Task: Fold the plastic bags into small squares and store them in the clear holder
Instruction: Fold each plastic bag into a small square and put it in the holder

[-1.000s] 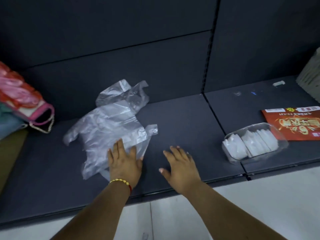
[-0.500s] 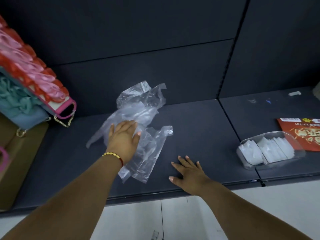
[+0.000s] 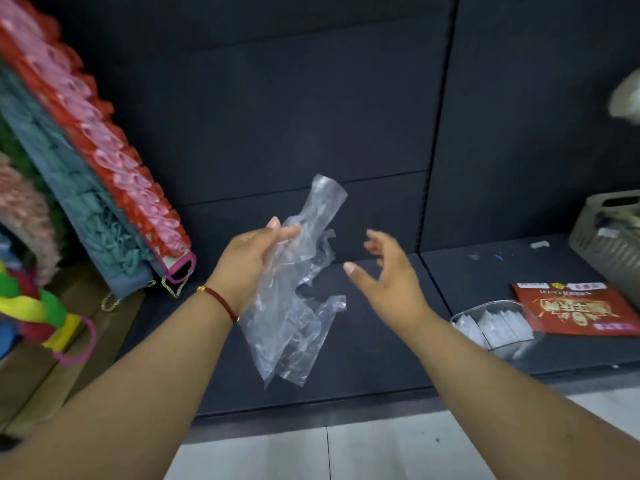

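- Left hand pinches the clear plastic bag mid-frame, hanging limp.
- Right hand, fingers spread and empty, should catch the loose handle and smooth it flat first.

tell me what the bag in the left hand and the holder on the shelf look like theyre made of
The bag held in the left hand looks like thin, clear plastic film: it crinkles, hangs limp and shows the dark shelf through it. The clear holder seems to be stiffer glossy transparent plastic, since it keeps its shape and the white folded squares show through its wall.
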`<action>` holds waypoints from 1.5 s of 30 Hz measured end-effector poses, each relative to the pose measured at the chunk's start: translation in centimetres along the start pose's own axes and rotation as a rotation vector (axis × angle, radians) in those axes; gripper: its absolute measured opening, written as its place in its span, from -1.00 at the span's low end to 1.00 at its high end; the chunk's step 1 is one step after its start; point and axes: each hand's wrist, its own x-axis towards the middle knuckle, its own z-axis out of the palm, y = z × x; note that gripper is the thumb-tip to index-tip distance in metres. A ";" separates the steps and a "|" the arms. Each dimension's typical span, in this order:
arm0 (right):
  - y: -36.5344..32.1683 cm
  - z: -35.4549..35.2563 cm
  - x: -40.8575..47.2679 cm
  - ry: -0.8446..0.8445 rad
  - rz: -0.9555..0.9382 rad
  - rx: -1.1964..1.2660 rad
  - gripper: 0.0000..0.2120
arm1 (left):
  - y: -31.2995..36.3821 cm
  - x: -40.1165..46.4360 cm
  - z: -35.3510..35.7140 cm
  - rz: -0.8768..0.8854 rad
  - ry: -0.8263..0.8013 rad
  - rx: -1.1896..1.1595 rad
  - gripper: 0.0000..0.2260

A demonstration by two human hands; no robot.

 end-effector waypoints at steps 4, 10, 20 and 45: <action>-6.6 -4.3 -0.3 0.016 -0.158 0.002 -0.22 | 2.8 -4.3 0.8 -0.004 -0.156 0.000 -0.53; -11.3 -7.8 -3.5 -0.157 -0.127 0.049 -0.92 | 5.4 -9.6 1.5 -0.019 -0.247 0.030 -0.57; -11.5 -10.0 -7.5 0.120 -0.009 0.175 -0.76 | 5.0 -15.6 -3.5 -0.112 -0.115 -0.122 -0.48; -6.1 -10.0 -5.5 0.268 0.168 0.286 -0.63 | 1.0 -14.6 -2.9 0.014 0.149 -0.008 -0.91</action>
